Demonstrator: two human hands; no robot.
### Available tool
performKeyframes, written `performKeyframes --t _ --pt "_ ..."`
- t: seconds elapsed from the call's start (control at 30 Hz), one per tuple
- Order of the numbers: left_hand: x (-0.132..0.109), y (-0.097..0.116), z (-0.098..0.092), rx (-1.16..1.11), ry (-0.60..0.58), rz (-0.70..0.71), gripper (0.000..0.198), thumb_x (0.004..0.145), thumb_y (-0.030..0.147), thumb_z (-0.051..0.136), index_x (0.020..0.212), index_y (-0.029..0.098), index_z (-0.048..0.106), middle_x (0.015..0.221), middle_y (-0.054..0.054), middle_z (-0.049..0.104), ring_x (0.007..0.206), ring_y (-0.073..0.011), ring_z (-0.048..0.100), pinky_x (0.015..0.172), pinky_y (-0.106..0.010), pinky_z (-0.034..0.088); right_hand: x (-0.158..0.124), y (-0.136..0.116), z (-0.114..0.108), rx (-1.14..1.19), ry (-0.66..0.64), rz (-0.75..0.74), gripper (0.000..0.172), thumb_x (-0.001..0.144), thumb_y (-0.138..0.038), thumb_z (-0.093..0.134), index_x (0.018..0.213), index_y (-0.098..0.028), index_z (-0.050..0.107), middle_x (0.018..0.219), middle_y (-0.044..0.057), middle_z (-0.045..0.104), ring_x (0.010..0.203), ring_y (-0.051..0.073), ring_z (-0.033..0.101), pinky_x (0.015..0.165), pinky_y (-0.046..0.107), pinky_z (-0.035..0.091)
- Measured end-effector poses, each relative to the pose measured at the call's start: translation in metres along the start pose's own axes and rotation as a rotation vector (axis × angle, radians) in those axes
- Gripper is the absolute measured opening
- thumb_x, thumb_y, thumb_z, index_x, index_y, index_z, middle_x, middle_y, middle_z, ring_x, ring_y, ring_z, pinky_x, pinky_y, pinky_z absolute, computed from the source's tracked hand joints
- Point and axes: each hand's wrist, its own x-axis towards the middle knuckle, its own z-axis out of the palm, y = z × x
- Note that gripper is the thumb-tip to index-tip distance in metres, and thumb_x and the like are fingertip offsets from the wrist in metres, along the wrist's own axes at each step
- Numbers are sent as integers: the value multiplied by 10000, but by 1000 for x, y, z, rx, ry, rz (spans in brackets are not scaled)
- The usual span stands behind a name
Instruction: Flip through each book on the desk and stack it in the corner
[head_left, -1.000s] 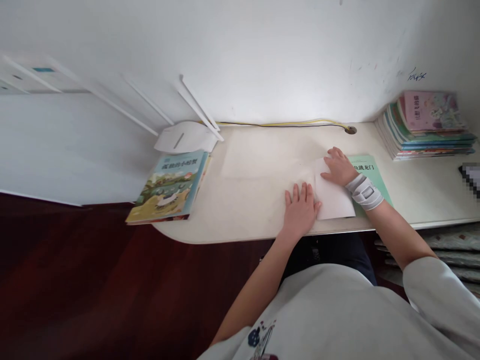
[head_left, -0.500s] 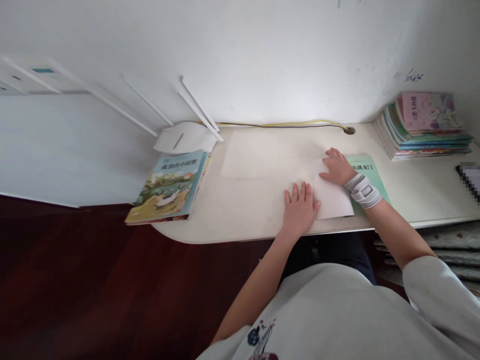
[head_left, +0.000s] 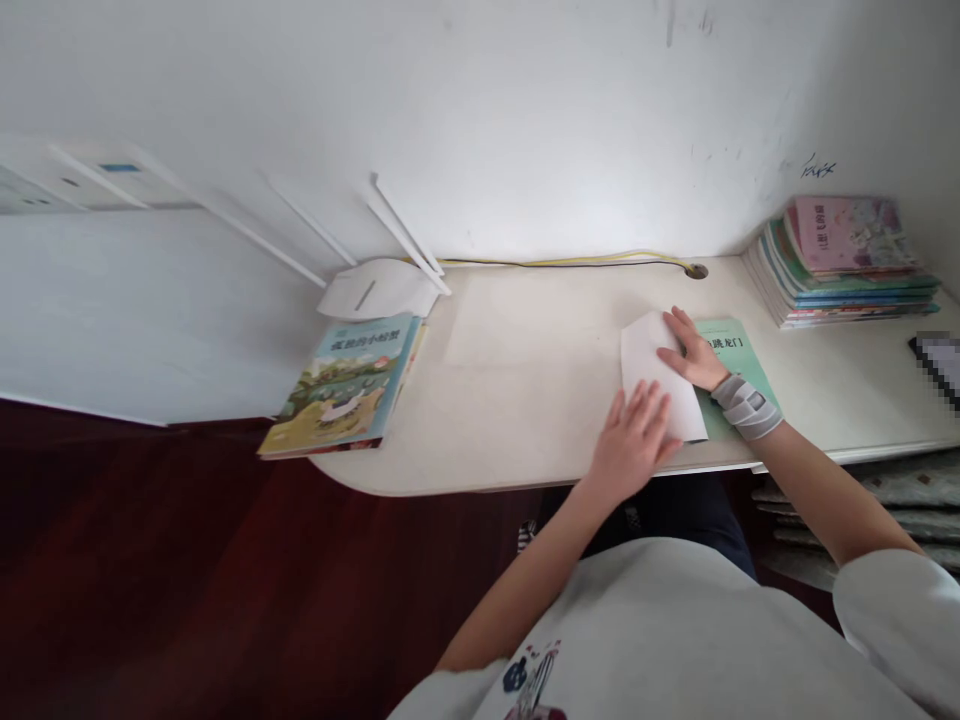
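A white sheet of paper (head_left: 646, 350) lies partly over a green book (head_left: 739, 375) near the front of the desk. My left hand (head_left: 634, 440) rests across the paper's lower left part, fingers stretched out. On the upper right side of the paper is my right hand (head_left: 694, 350), its thumb and fingers apart, with a grey band around the wrist. Both hands are open and grip nothing. Part of the green book's cover is hidden under the paper and my right hand.
At the left end of the white desk (head_left: 517, 400) lie picture books (head_left: 345, 385), against a white router (head_left: 379, 288) with long antennas. A book stack (head_left: 855, 265) stands at the back right. Cables (head_left: 555, 262) run along the wall into a desk hole.
My left hand has moved right, from the paper's left edge onto the paper. My right hand has shifted slightly right, showing more of the paper's top. The view has tilted a little.
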Motion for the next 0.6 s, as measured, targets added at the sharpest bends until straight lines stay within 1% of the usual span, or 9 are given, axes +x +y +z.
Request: performKeyframes --t 0.07,0.13,0.2,0.27,0.4,0.5,0.6 --pt "2 16 4 7 24 62 492 938 340 345 1340 63 408 1425 -190 394 1369 -289 266 1112 -461 262 -1 0 3 -17 -12 -16 731 799 -487 494 1406 -109 341 1509 169 222 1400 259 187 1119 467 214" --pt "3 28 8 27 23 62 450 932 227 339 1335 37 399 1411 -210 405 1354 -283 298 1102 -446 294 -1 -1 4 -33 -12 -15 718 794 -448 503 1406 -109 342 1507 169 229 1392 264 215 1115 468 230" --pt "3 34 12 47 14 58 443 916 143 314 1336 30 391 1398 -212 420 1342 -267 325 1098 -435 311 -1 -2 4 -47 -9 -13 702 785 -405 508 1405 -119 346 1506 161 239 1384 269 237 1109 477 245" --pt "2 36 15 65 13 59 451 903 102 290 1336 30 393 1392 -204 430 1330 -257 347 1091 -422 329 -1 -3 4 -56 -2 -16 696 773 -370 512 1401 -114 351 1503 159 246 1382 267 245 1109 476 249" --pt "0 35 18 84 34 51 451 898 94 279 1324 24 410 1385 -195 441 1313 -258 371 1082 -410 349 -2 -4 4 -66 1 -13 699 759 -348 521 1388 -86 366 1500 170 248 1381 256 250 1118 450 245" --pt "-4 32 17 73 30 36 462 894 92 288 1339 33 396 1390 -195 434 1332 -255 339 1092 -422 338 -2 -5 4 -73 -12 -25 700 778 -398 521 1385 -83 372 1502 178 237 1385 258 238 1118 450 245" --pt "-11 28 16 67 35 10 486 888 81 278 1364 47 368 1398 -188 424 1349 -251 305 1100 -445 325 -2 -5 5 -80 -36 -73 666 827 -467 466 1390 -124 376 1504 158 243 1397 256 198 1114 488 231"
